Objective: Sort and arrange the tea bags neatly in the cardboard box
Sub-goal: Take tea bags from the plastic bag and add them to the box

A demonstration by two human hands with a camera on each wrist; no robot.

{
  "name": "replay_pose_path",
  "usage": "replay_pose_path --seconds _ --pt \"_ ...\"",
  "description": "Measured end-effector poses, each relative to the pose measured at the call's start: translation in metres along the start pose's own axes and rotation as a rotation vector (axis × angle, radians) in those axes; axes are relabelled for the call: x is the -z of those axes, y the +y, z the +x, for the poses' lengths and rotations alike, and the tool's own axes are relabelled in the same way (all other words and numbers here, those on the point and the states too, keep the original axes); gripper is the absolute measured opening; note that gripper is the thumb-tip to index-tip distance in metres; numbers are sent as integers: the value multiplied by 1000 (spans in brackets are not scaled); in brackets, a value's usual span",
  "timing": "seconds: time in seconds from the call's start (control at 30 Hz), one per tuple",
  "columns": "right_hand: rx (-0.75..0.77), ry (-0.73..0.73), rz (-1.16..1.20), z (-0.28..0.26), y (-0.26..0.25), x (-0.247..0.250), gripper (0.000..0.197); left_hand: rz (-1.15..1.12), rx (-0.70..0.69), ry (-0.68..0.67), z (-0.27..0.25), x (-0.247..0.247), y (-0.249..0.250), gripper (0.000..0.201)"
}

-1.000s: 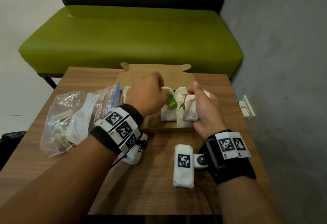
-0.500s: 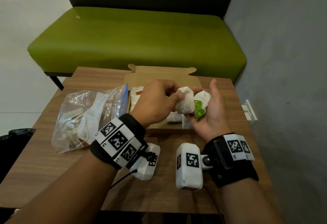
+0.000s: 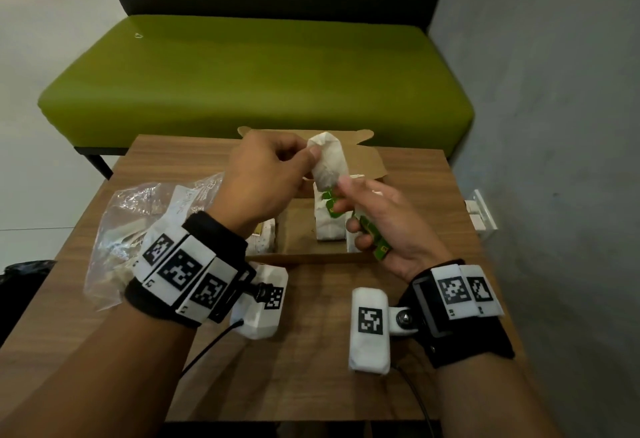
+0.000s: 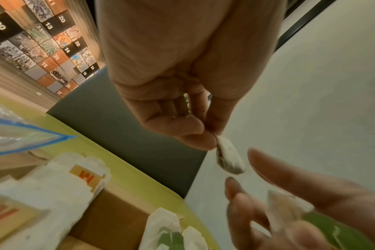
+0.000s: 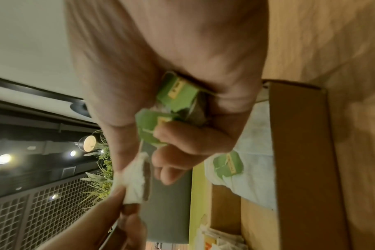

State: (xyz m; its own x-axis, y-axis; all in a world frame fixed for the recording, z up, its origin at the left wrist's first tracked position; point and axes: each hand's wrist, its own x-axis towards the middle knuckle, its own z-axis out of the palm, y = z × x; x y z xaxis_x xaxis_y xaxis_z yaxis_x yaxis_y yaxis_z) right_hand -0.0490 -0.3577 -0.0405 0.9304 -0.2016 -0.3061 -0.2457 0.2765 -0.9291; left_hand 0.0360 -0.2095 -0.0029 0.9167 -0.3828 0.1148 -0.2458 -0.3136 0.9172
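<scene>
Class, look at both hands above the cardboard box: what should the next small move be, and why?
Probably lower the tea bag pinched by the left hand into the cardboard box beside the upright green-tagged bags. It hangs above the box, while the right hand holds more green-tagged bags, so sorting seems unfinished.

Green bench, grey wall

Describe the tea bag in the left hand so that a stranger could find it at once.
On the wooden table stands an open cardboard box. Above it the left hand pinches one white tea bag by its top. Unlike the bags standing in the box, it hangs in the air.
</scene>
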Motion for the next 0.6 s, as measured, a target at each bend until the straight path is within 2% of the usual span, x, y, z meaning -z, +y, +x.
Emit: replay_pose_path --seconds 0.07,0.2,0.37,0.47,0.6 --pt "8 -16 -47 -1 1 3 10 29 -1 19 1 2 0 23" --pt "22 16 -140 1 2 8 16 13 25 73 2 5 -3 27" --pt "28 2 -227 0 3 10 21 -155 158 75 5 8 0 27" --pt "42 -17 -312 0 4 7 29 -244 180 52 4 9 3 25" --pt "19 -69 -335 -2 3 1 39 -382 189 87 4 7 6 24"
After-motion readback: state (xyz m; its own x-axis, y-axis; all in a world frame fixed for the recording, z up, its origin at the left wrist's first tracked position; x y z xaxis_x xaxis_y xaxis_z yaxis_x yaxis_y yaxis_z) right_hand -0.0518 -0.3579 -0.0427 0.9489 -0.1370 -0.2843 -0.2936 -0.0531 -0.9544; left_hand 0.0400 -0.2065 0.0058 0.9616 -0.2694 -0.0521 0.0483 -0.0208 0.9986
